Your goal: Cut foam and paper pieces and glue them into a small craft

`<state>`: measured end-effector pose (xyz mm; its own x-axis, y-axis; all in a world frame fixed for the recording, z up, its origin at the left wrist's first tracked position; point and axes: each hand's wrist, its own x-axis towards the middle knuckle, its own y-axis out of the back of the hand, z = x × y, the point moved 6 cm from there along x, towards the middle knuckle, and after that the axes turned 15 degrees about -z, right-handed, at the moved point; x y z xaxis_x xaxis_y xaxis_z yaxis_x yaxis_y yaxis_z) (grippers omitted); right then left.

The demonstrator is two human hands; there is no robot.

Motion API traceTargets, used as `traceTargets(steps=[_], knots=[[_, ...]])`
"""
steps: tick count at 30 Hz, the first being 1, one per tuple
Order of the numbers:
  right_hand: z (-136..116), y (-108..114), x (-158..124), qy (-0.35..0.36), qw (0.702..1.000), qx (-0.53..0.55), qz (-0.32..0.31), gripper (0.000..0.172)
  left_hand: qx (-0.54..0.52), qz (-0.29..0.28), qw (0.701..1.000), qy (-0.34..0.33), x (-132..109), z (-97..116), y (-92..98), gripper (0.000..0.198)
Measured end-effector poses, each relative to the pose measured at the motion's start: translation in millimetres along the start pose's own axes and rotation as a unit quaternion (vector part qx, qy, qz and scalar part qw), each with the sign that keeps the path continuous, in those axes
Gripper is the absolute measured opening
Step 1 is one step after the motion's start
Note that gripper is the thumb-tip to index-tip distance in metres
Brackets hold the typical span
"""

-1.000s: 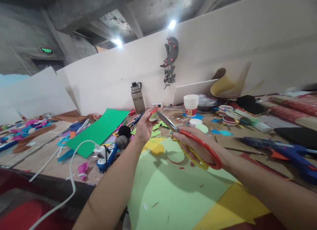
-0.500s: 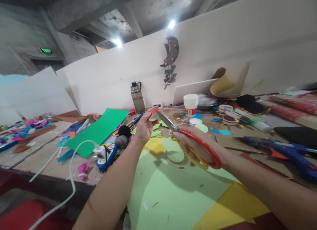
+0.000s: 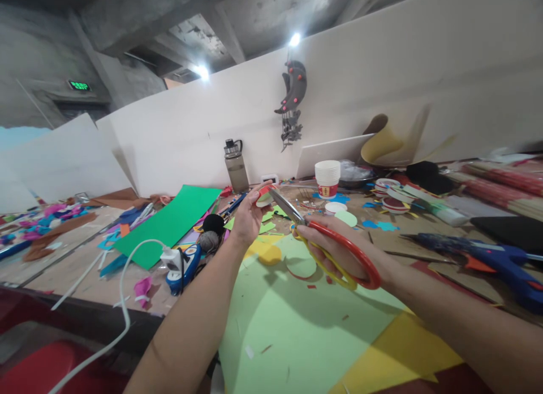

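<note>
My left hand (image 3: pixel 249 216) is closed on a small round piece with a red rim and a pale green face (image 3: pixel 264 196), held up above the table. In my right hand (image 3: pixel 326 250) are scissors (image 3: pixel 365 258) with one red and one yellow handle. Their metal blades point up and left, the tips right at the edge of the round piece. Below both hands lies a large light green sheet (image 3: pixel 297 337) with a pale green disc (image 3: pixel 300 264), a yellow round piece (image 3: pixel 270 255) and small red scraps on it. A yellow sheet (image 3: pixel 390 354) shows under its right side.
A glue gun (image 3: pixel 479 258) lies at the right, before a stack of paper cups (image 3: pixel 327 179). A water bottle (image 3: pixel 236 167) stands by the white partition. At the left are a green sheet (image 3: pixel 173 221) and a blue power strip (image 3: pixel 184 272) with a white cable.
Hardly anything differs. Both hands, the scissors and the round piece stay in nearly the same place; the view shifts very slightly.
</note>
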<state>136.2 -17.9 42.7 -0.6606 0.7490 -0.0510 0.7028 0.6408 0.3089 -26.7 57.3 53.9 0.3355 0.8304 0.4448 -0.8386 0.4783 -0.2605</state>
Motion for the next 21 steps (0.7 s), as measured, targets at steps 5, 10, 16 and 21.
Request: traceTargets(steps=[5,10,16,21], knots=[[2.1,-0.3,0.0,-0.003,1.0,0.003,0.002,0.038,0.002,0.005,1.0,0.004,-0.5,-0.3,0.1,0.039],[1.5,0.1,-0.6,-0.011,1.0,0.007,0.013,0.039,0.012,0.001,1.0,0.004,-0.6,-0.1,-0.8,0.039],[3.0,-1.4,0.2,-0.012,1.0,0.013,0.011,0.038,0.007,-0.005,1.0,-0.007,0.0,0.2,-0.2,0.038],[1.4,-0.6,0.0,0.003,1.0,0.006,0.02,0.035,0.015,-0.009,1.0,-0.011,-0.6,0.8,-0.6,0.036]])
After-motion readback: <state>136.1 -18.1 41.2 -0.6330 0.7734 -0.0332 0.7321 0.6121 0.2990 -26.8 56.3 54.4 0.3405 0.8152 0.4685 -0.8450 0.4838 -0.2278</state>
